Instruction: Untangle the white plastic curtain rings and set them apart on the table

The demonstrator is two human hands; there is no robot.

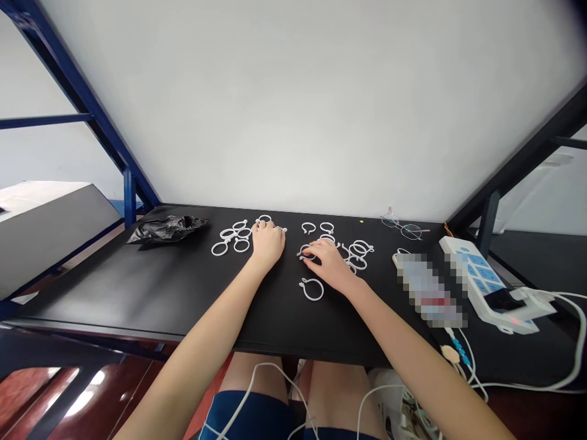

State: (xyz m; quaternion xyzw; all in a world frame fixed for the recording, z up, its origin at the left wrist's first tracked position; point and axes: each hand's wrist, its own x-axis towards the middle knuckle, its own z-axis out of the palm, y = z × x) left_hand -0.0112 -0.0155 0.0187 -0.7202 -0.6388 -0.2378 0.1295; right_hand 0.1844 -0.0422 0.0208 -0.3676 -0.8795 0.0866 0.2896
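Several white plastic rings lie scattered on a black table (137,293). My left hand (267,242) rests palm down among the left group of rings (233,239), its fingertips touching a ring (265,219) at the far side. My right hand (329,263) reaches into the right group of rings (359,250), with fingers curled and pinching a white ring (305,251). One single ring (312,289) lies closer to me, just left of my right wrist.
A crumpled black plastic bag (167,228) lies at the table's far left. Glasses (403,227) sit at the far right, with a blurred flat object (428,289) and a white power strip (488,284) with cables beside them. A white wall stands behind.
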